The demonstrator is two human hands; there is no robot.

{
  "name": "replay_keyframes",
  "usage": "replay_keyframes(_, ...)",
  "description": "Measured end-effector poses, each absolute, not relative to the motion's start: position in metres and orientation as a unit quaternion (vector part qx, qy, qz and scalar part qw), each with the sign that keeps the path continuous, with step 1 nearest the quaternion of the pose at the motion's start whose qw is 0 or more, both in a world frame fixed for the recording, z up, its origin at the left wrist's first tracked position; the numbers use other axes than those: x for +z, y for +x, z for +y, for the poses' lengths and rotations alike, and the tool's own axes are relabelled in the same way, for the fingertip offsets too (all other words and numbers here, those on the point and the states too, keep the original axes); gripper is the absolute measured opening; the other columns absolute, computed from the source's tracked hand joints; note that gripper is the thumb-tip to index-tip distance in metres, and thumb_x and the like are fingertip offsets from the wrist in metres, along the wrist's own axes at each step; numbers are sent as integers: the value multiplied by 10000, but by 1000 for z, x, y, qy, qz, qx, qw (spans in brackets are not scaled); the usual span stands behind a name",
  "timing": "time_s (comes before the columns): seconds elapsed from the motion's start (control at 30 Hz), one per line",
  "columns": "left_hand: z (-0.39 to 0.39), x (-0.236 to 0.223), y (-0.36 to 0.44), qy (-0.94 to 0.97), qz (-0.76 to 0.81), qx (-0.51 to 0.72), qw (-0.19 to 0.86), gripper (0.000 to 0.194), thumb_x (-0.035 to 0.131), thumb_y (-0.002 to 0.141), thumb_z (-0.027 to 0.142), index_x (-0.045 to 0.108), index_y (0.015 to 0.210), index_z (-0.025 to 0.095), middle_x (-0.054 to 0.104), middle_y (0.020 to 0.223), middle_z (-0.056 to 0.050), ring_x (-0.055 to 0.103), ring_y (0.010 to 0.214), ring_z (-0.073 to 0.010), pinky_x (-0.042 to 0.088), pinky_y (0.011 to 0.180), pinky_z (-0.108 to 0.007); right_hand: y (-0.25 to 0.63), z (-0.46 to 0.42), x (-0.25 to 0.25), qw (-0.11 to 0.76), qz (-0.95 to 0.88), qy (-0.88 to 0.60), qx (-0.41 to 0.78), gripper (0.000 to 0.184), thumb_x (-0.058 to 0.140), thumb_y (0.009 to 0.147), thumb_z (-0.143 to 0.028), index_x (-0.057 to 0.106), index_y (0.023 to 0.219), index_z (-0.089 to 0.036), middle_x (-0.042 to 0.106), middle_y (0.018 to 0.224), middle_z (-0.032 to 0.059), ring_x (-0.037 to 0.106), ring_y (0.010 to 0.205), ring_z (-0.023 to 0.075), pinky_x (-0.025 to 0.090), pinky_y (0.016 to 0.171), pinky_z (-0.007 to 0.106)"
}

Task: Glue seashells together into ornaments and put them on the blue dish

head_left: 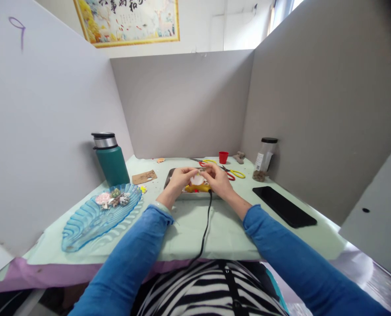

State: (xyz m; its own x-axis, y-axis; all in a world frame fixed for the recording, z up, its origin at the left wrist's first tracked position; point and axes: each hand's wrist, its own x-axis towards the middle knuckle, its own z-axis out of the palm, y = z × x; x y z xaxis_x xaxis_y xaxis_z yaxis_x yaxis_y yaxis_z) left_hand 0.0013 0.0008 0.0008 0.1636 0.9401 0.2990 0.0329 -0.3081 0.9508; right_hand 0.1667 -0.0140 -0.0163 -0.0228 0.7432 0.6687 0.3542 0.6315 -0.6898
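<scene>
Both hands meet over a metal tray [179,197] near the middle of the table. My left hand [182,177] is closed in a pinch, and my right hand [218,179] pinches from the other side. Between the fingertips is a small, pale, rounded piece [197,180], shell-like but too small to name surely. Just below it in the tray lies a yellow glue gun [198,188], partly hidden by the hands. Its black cord [206,228] runs over the table's front edge toward my body. Other small bits in the tray are mostly covered.
At left are a blue glass dish [93,224] holding shells and a green bottle [111,162]. Cardboard [144,177] lies behind. Scissors [237,173] and a red cup [223,157] are at the back. A jar [264,160] and black phone [283,205] are right. Grey panels [182,105] enclose the table.
</scene>
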Motion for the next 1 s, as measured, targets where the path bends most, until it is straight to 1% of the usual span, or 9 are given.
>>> replay_keyframes(0.07,1,2,1,605,372,532,460,326,726,666,410,682,793,113,444,435,65,356,372,-49,354,432,-208,167,-16,-15,560,-695,-407,191,339,619,785,-453,611,972,-171,658,746,26,589,650,154,434,606,268)
replay_keyframes(0.13,2,2,-1,603,353,529,482,324,734,671,411,667,795,120,406,408,79,359,362,-50,371,441,-208,167,-17,-14,531,-715,-414,187,305,618,781,-473,619,839,-174,657,732,27,579,645,148,422,605,263)
replay_keyframes(0.23,2,1,-1,607,330,507,515,352,763,651,400,657,837,121,493,479,54,411,386,-48,361,434,-197,169,-16,-14,508,-727,-438,147,287,584,808,-447,603,710,-178,642,681,17,550,616,141,390,589,262)
replay_keyframes(0.4,0,1,0,598,342,501,524,427,810,584,341,665,918,119,618,661,10,414,401,-25,350,423,-194,172,-7,-18,524,-704,-459,141,260,557,821,-428,623,748,-188,649,688,9,550,613,143,374,576,259)
replay_keyframes(0.5,-1,1,0,607,357,497,506,391,799,591,353,671,874,115,589,608,21,392,388,-26,334,412,-197,173,-4,-20,531,-701,-451,152,260,555,821,-436,631,775,-192,654,703,8,552,617,143,378,578,256)
replay_keyframes(0.6,0,-1,0,622,376,490,481,330,767,633,385,671,800,118,485,474,51,380,377,-42,321,410,-197,172,-3,-21,538,-700,-444,153,273,552,822,-453,628,778,-194,647,697,2,540,609,139,373,576,253)
replay_keyframes(0.7,4,-4,-2,622,381,502,465,323,746,659,415,678,786,126,436,433,61,377,375,-50,319,413,-197,172,-5,-20,529,-706,-448,147,297,560,815,-480,624,760,-195,630,675,-3,528,606,138,361,568,250)
replay_keyframes(0.87,8,-6,-3,618,394,504,457,346,752,646,429,694,794,122,448,452,54,376,377,-52,322,409,-201,172,-8,-17,494,-717,-478,120,289,554,811,-452,610,698,-191,601,629,-3,513,601,139,354,576,251)
replay_keyframes(1.0,4,-3,-2,623,381,500,466,383,767,627,409,702,865,116,563,578,19,376,395,-33,326,415,-200,172,-8,-16,486,-710,-495,123,297,538,814,-453,616,696,-191,608,638,2,514,607,141,349,564,249)
